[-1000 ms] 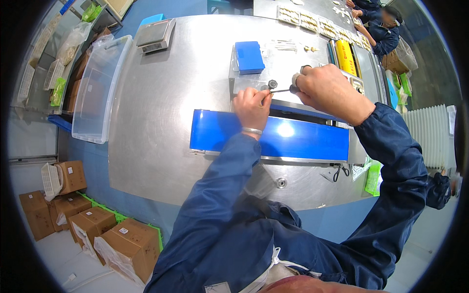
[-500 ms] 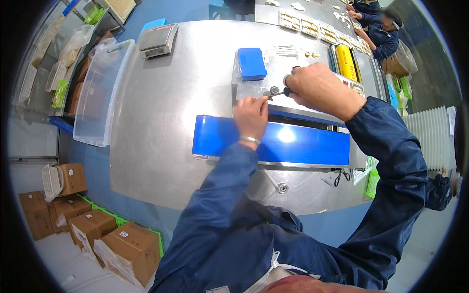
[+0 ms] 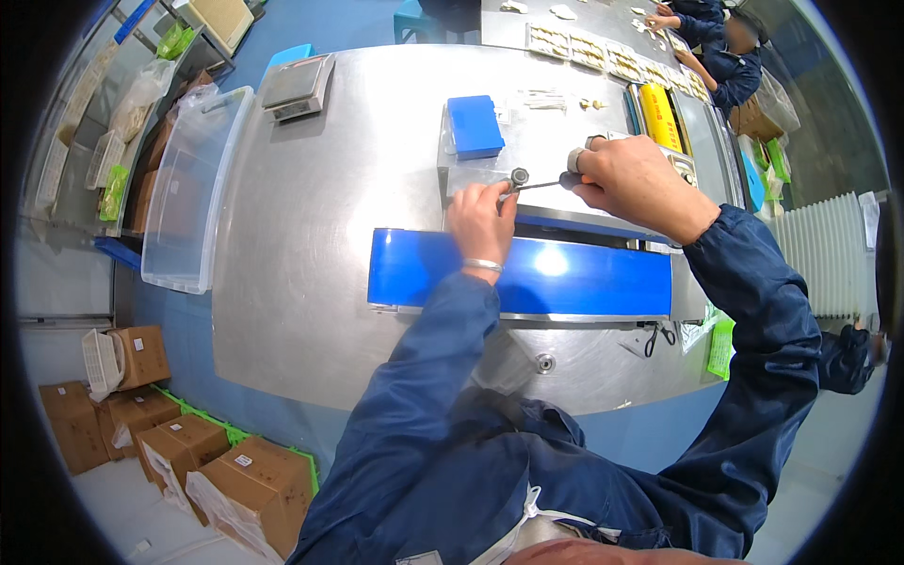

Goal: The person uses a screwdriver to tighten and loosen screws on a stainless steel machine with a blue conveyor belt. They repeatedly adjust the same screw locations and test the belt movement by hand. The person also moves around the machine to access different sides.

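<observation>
Head view: two hands (image 3: pixel 556 202), one screwdriver (image 3: pixel 539 185).

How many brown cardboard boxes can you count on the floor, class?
5: one box by the white basket, three boxes in a row below, one large box nearest; others may be hidden.

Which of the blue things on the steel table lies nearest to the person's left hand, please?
The long blue belt: the left hand hovers right at its far edge. The small blue box sits apart, farther up the steel table.
</observation>
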Demonstrator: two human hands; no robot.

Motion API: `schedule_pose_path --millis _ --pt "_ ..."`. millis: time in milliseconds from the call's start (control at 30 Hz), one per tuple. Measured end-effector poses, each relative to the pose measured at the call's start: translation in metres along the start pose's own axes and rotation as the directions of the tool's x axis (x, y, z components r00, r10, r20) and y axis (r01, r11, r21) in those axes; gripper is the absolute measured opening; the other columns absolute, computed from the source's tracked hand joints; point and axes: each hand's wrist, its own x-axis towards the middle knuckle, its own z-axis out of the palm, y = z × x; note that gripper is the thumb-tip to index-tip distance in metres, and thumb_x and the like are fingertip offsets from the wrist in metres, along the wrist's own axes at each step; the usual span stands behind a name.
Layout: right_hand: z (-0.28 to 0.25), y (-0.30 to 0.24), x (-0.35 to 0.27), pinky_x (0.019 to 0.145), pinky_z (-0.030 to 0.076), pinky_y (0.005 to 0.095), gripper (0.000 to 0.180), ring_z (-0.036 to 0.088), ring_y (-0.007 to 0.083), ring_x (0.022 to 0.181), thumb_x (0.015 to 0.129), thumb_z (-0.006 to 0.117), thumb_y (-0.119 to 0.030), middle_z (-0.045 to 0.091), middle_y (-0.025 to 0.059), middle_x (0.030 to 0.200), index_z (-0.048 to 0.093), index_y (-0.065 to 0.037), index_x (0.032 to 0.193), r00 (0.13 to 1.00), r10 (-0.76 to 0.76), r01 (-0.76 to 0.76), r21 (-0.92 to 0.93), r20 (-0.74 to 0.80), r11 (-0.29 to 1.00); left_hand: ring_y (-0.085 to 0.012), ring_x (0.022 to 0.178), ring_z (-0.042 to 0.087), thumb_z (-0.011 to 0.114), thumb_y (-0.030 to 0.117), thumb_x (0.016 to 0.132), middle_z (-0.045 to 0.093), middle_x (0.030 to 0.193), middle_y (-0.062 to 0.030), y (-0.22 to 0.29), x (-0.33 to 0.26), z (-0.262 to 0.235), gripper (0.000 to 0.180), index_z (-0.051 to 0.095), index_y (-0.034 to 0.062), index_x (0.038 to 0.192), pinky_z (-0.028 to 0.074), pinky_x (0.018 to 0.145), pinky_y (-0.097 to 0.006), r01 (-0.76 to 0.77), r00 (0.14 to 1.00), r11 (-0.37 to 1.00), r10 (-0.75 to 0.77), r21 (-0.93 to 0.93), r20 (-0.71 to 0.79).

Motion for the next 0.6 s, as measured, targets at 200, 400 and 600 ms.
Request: schedule_pose_path --millis 200,400,600 --pt "0.01 0.003 -0.008 0.066 0.056 0.043 0.018 0.068 0.0333 0.07 0.084 0.069 -0.021 0.067 0.0143 0.076 0.067 -0.003 0.08 0.998 0.055 -0.057 0.036 0.035 0.998 -0.0263 0.09 0.058 0.082 0.017 0.075 0.062 0.088 -0.0003 0.002 -0.002 0.002 0.022 0.074 0.0167 0.095 0.044 0.076 -0.041 -0.001 1.0 1.0 0.001 -0.006 0.02" --pt "0.011 0.006 -0.013 0.066 0.055 0.0433 0.019 0.068 0.0337 0.07 0.084 0.069 -0.021 0.067 0.0141 0.075 0.067 -0.003 0.08 0.999 0.05 -0.051 0.043 0.014 0.998 -0.0258 0.09 0.058 0.081 0.017 0.075 0.063 0.088 -0.0002 0.003 -0.002 0.003 0.021 0.074 0.017 0.095 0.043 0.076 -0.04 -0.002 0.999 1.0 0.002 -0.002 0.043" --pt "0.012 0.008 -0.014 0.065 0.055 0.0434 0.02 0.068 0.034 0.07 0.084 0.069 -0.022 0.067 0.0142 0.075 0.067 -0.003 0.081 0.998 0.068 -0.069 0.054 0.019 0.996 -0.0232 0.086 0.059 0.081 0.015 0.075 0.062 0.082 0.0012 0.003 -0.002 0.005 0.017 0.074 0.0184 0.091 0.045 0.079 -0.039 -0.014 1.0 1.0 0.014 -0.013 -0.005"
